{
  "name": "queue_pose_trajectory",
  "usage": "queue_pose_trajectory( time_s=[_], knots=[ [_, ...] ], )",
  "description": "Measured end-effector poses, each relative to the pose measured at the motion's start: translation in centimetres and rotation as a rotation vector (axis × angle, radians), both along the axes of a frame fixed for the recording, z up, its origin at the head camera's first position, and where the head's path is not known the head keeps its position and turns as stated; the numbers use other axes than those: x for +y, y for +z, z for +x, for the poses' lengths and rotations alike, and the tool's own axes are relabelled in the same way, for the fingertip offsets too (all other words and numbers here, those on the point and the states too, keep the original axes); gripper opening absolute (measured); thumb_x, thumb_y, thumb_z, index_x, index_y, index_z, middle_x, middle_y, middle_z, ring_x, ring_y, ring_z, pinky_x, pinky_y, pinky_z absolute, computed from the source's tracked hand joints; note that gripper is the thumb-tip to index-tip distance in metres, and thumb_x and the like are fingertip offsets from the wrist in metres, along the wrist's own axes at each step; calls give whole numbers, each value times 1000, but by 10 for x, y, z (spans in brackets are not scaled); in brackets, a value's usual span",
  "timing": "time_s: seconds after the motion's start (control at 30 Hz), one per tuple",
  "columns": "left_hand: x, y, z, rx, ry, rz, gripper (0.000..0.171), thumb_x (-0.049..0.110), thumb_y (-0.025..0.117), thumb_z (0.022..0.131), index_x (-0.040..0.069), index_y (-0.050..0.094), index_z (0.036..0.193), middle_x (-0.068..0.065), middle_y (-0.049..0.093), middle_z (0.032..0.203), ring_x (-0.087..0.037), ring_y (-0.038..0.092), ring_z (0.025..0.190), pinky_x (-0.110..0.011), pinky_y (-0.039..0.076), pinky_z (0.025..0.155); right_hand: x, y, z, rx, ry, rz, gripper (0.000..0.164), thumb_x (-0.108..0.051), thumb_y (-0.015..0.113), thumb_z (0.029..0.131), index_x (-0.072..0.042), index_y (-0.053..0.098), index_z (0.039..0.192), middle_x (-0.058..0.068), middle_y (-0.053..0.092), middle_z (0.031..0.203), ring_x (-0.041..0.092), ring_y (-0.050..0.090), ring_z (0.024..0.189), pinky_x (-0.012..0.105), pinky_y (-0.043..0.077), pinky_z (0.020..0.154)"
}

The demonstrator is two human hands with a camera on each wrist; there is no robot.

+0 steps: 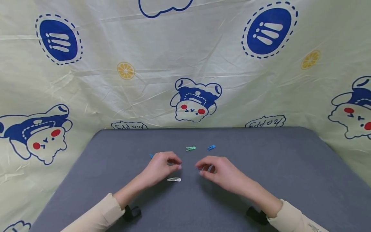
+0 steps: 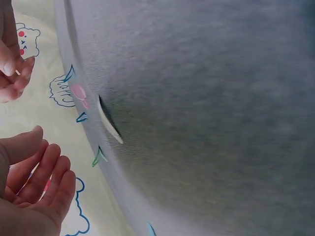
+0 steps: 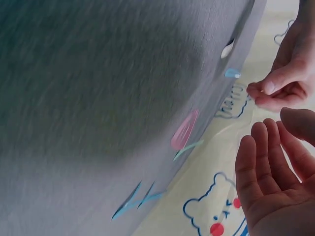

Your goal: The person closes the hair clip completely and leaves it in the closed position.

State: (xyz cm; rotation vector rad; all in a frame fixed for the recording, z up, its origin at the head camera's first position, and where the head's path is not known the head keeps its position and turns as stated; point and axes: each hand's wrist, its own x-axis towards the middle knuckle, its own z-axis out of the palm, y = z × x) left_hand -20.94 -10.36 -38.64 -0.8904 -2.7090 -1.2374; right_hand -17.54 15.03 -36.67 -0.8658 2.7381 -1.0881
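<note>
Both hands hover low over the grey table, fingertips facing each other a short gap apart. My left hand has loosely curled fingers and holds nothing; its palm is empty in the left wrist view. My right hand is also loosely curled and empty, its palm bare. A white hair clip lies just below the left fingers. A pink clip lies on the table near the right hand and is hidden in the head view.
A green clip and a blue clip lie beyond the hands. Another blue clip peeks out behind the left hand. A printed cloth hangs behind and around the table.
</note>
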Motion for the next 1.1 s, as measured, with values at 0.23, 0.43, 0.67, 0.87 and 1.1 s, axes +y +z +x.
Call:
queue_pose_trajectory(
  time_s=[0.23, 0.43, 0.67, 0.87, 1.1],
  knots=[
    [12, 7, -9, -5, 40, 35, 10, 10, 76, 87, 11, 76, 96, 9, 68, 90, -10, 63, 88, -37, 53, 82, 18, 4, -12, 41, -61, 1, 20, -12, 69, 93, -19, 70, 112, -6, 68, 100, 8, 60, 87, 32, 52, 77],
    [29, 10, -19, 8, 99, 71, 11, 10, 77, 86, 13, 76, 96, 8, 68, 91, -10, 63, 89, -35, 53, 81, 34, 8, -28, 35, -85, 5, 21, -13, 68, 94, -15, 69, 115, -6, 67, 104, 11, 60, 91, 36, 52, 81],
    [54, 9, -32, -44, 97, 42, 13, 8, 75, 87, 5, 76, 100, 1, 70, 89, -12, 62, 80, -27, 52, 71, 46, 8, -49, 5, -114, 10, 20, -11, 64, 95, -11, 70, 115, 1, 69, 105, 14, 62, 91, 38, 52, 83],
    [74, 2, -38, -106, 126, 6, 11, 5, 74, 87, 0, 75, 97, -2, 69, 83, -14, 60, 75, -28, 50, 66, 53, -2, -68, -13, -132, 8, 20, -10, 63, 96, -5, 69, 114, 8, 69, 103, 19, 62, 91, 39, 52, 79],
    [98, -7, -52, -142, 180, -24, 9, 6, 76, 85, 1, 75, 92, 1, 67, 76, -11, 58, 71, -27, 48, 65, 61, -12, -88, -28, -152, 36, 21, -8, 63, 96, -3, 69, 115, 11, 69, 108, 22, 62, 94, 42, 52, 81]
  ],
)
